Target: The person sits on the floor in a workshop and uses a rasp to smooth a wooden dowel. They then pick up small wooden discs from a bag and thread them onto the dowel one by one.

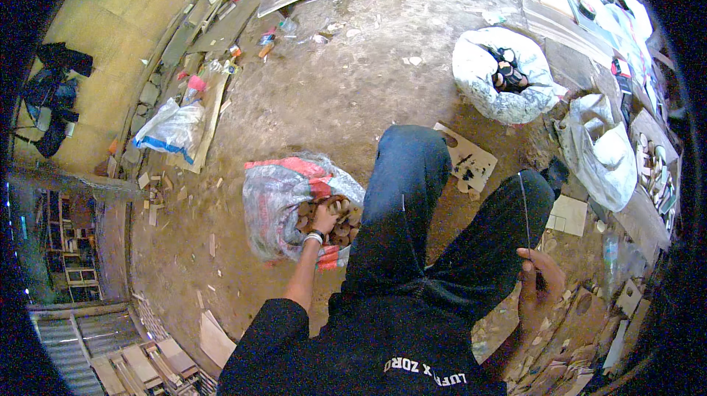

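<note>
My left hand, with light bands at the wrist, reaches into the mouth of a grey and red woven sack. Its fingers are curled at the round wooden pieces inside, some with a hole in the middle. The fingertips are partly hidden; they seem to grip one piece. Off to the right, my right hand pinches the lower end of a thin wire-like strand, which rises in front of my right knee.
A white sack holding dark round pieces stands ahead to the right, near another pale sack. A flat board with dark stains lies beyond my knees. Wood scraps litter the right side. At left rests a white-blue bag.
</note>
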{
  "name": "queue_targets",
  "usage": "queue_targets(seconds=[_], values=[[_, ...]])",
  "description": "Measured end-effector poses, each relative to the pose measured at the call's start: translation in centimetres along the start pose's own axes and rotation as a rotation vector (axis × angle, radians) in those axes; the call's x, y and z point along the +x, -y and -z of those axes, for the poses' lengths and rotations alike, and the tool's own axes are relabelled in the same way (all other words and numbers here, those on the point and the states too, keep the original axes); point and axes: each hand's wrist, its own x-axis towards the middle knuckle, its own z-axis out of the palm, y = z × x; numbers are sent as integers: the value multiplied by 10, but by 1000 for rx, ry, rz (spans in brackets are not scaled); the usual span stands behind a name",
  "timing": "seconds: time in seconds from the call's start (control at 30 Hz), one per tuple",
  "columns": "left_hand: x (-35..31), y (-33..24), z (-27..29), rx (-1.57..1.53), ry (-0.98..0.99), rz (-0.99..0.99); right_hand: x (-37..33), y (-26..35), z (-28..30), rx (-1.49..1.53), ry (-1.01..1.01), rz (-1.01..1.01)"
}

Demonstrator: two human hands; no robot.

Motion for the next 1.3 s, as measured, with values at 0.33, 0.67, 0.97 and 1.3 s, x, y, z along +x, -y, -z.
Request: queue_targets(seconds=[0.33,0.67,0.97,1.3], values=[[37,36,-11,-169,279,265,-1,-2,-2,7,3,16],[-1,-11,10,-122,226,305,2,10,-11,-11,-4,15],[-36,-118,72,-1349,-198,221,-11,29,-26,-15,460,-49],[-37,-275,109,-1201,186,-208,-24,34,-56,-183,822,-44]])
